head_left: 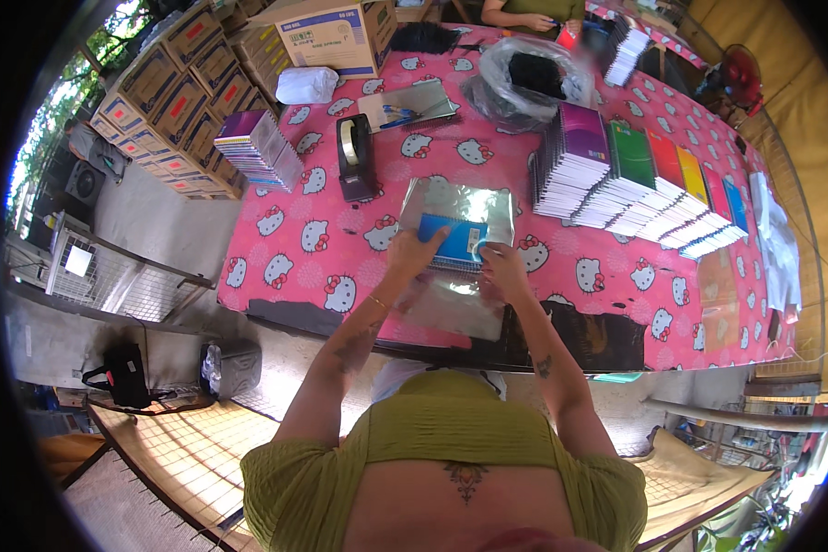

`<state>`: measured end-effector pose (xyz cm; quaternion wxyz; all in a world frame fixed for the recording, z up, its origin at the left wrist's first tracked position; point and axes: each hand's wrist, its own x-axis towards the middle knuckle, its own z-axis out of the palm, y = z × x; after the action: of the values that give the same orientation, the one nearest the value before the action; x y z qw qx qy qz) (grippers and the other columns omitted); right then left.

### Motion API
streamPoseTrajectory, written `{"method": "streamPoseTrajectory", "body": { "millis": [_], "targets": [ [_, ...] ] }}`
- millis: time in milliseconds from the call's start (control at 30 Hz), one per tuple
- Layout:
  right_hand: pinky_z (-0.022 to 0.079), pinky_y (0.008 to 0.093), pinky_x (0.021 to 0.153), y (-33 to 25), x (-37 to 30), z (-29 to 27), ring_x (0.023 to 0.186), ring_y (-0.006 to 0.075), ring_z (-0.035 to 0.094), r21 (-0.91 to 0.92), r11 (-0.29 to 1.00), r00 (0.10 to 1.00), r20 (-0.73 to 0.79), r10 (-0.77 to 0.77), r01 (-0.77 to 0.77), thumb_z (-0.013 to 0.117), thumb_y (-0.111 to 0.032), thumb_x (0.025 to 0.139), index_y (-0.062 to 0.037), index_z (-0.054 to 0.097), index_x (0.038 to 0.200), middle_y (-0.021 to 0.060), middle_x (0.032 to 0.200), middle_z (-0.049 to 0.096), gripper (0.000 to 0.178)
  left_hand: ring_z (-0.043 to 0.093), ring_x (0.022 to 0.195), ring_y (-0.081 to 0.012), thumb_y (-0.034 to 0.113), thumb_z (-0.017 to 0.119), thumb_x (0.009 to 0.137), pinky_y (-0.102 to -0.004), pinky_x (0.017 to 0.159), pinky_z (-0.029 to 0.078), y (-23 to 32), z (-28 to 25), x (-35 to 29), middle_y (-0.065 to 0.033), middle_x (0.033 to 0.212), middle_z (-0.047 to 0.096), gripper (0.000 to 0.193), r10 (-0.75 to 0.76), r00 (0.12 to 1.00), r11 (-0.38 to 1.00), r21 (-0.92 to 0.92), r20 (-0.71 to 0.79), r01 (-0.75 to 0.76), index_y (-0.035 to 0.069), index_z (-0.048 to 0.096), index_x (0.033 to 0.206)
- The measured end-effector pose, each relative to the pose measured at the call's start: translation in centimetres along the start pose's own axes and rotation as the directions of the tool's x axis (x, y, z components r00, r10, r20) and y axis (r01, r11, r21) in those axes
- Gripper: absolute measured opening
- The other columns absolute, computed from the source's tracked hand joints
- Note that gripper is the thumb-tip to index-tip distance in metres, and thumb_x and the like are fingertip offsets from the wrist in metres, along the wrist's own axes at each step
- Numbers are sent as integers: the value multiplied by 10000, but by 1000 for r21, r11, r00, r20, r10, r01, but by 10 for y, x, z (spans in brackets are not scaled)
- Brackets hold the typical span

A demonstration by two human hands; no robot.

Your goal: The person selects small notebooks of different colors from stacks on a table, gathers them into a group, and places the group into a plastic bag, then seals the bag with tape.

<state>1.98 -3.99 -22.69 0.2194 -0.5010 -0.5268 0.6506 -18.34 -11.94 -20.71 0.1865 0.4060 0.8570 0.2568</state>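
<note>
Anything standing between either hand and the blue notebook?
Nothing opaque does: the left hand touches the blue notebook, the right hand is at its lower right corner. Whether clear plastic covers it, I cannot tell.

The blue notebook (446, 237) has a smooth cover with a slight sheen; the clear plastic film (495, 204) looks slick and glossy. A smooth printed covering (561, 271) spreads across the table. At left, the stacked boxes (179, 92) are matt cardboard. The far bag (492, 81) is crinkled, shiny plastic; right-hand notebook stacks (570, 189) show matt paper edges.
</note>
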Motion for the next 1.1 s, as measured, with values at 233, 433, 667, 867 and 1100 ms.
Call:
{"method": "streamPoseTrajectory", "body": {
  "millis": [233, 433, 667, 867, 1100],
  "targets": [
    [530, 284, 627, 1, -9, 0, 740, 152, 652, -174, 983, 996, -57, -67, 56, 659, -295, 901, 50, 677, 1152, 128, 905, 705, 427, 680, 967, -400, 727, 529, 851, -459, 861, 511, -20, 3, 2, -232, 977, 713, 805, -46, 999, 968, -245, -5, 44, -40, 697, 1032],
    [496, 249, 573, 4, -23, 3, 632, 109, 539, 368, 929, 995, -74, 66, -35, 665, -252, 924, -13, 633, 1123, 61, 851, 606, 312, 677, 966, -379, 557, 532, 923, -449, 832, 509, -53, 2, -9, -226, 966, 705, 595, -30, 1000, 873, -487, 2, 27, -6, 699, 1021],
    [532, 351, 764, 51, -61, -20, 872, 236, 694, -499, 444, 668, 565, -485, 744, 714, -43, 808, -95, 702, 1064, 72, 899, 714, 261, 657, 868, -328, 233, 681, 820, -462, 755, 505, -112, -26, -56, -115, 832, 652, 154, 774, 562, 611, -109, 292, -784, 116, 705, 917],
    [543, 352, 753, 28, -69, -8, 831, 225, 702, -551, 613, 818, 470, -331, 565, 669, -39, 850, -100, 703, 1117, 77, 929, 724, 276, 665, 832, -312, 246, 655, 864, -428, 719, 501, -99, -42, -47, -111, 843, 667, 177, 631, 595, 768, -291, 498, -571, 96, 680, 955],
    [532, 335, 730, 26, -68, -6, 794, 215, 672, -481, 683, 834, 270, -481, 550, 687, -27, 844, -52, 684, 1093, 114, 833, 673, 250, 658, 868, -331, 232, 661, 907, -437, 755, 499, -97, -35, -51, -141, 907, 674, 225, 624, 718, 781, -225, 308, -583, 66, 668, 1059]
  ]
}}
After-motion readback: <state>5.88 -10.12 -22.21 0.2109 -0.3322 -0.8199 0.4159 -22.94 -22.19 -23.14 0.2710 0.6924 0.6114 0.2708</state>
